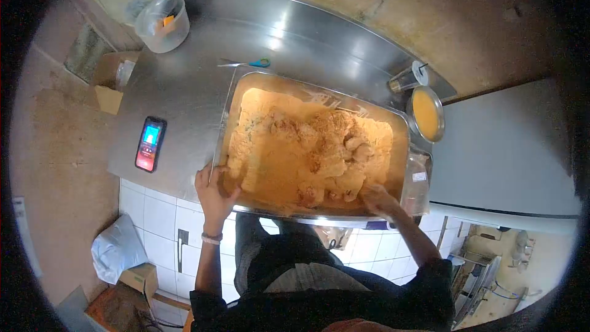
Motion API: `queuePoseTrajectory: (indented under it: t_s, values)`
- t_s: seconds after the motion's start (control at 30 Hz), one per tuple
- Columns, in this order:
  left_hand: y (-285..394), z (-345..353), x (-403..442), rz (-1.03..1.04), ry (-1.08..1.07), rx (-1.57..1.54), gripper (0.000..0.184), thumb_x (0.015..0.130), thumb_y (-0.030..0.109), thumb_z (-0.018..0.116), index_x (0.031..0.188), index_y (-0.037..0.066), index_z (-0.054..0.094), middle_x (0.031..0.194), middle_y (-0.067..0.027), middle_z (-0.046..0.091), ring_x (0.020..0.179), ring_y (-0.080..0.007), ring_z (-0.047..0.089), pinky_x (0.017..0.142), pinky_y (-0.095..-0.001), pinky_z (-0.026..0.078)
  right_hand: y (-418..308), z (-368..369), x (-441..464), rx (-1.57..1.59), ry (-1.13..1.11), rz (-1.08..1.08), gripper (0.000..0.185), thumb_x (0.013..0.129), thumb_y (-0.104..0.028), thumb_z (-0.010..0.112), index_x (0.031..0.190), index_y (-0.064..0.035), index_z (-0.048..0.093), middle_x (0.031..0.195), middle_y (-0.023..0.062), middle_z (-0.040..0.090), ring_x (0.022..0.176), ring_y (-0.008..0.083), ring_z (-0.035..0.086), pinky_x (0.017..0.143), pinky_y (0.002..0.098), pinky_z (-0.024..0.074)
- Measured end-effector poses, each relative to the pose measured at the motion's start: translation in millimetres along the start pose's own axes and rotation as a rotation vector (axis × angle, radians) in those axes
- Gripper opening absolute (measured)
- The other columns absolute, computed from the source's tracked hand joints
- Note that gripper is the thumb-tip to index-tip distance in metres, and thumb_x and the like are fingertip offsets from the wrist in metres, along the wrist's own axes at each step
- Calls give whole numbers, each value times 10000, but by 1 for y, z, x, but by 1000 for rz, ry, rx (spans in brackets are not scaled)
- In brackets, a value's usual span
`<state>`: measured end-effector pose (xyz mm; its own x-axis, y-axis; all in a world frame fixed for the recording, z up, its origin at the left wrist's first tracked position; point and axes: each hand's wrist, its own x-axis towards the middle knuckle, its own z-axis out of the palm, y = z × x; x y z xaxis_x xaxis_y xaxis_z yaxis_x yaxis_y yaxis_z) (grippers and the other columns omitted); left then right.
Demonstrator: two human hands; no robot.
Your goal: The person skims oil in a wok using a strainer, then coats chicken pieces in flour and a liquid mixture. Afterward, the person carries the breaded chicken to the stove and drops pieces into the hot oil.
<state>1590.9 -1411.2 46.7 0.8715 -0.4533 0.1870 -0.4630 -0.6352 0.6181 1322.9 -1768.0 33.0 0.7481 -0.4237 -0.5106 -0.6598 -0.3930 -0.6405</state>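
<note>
Powder-coated pieces (pixel 332 166), lying toward 3 o'clock in orange powder (pixel 273 163), are being contained by the walls of a tray (pixel 384 117). At 8 o'clock, the tray's corner is being steadied, apparently, by the widely spread left hand (pixel 214 192). At 4 o'clock, powder is being touched by the right hand (pixel 379 201); whether anything is being gripped cannot be told. At 9 o'clock, a phone (pixel 149 144) is being kept apart, perhaps from dust.

1. Smartphone (pixel 150 144) screen, left of left fingers (pixel 203 178): lit, txt too sm. to read.
2. White label (pixel 419 176) on plastic bag (pixel 415 198), right of right fingers (pixel 372 194): print illeg.
</note>
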Motion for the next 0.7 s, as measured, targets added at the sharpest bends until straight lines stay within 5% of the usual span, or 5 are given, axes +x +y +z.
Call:
queuePoseTrajectory:
  t_s: [0.17,0.43,0.67,0.7]
  values:
    - [4,-3,2,-41,-27,-30,378,610,199,729,935,96,564,1140,-180,509,1016,-361,453,885,-453,366,11,49,44,-251,34,-80,380,913,-293,481,1231,-85,482,1221,73,498,1095,248,473,904,419,407]
    - [2,-4,1,-87,-69,-65,424,552,140,748,931,92,565,1181,-187,490,1084,-373,454,936,-444,371,-109,79,147,-376,-8,-574,362,895,-253,512,1204,-64,501,1143,62,545,1008,222,520,863,380,434]
    - [3,-5,1,-47,-25,-81,382,558,122,729,902,84,569,1172,-167,510,1062,-362,458,923,-445,373,-144,35,126,-365,4,-909,347,878,-217,539,1179,-45,518,1075,53,587,932,199,561,827,347,457]
    - [4,-5,1,-41,-9,-62,383,558,122,728,905,84,569,1165,-163,517,1054,-359,459,921,-442,373,-147,24,125,-195,-123,-690,374,888,-233,534,1209,-46,497,1101,60,580,960,204,552,861,348,442]
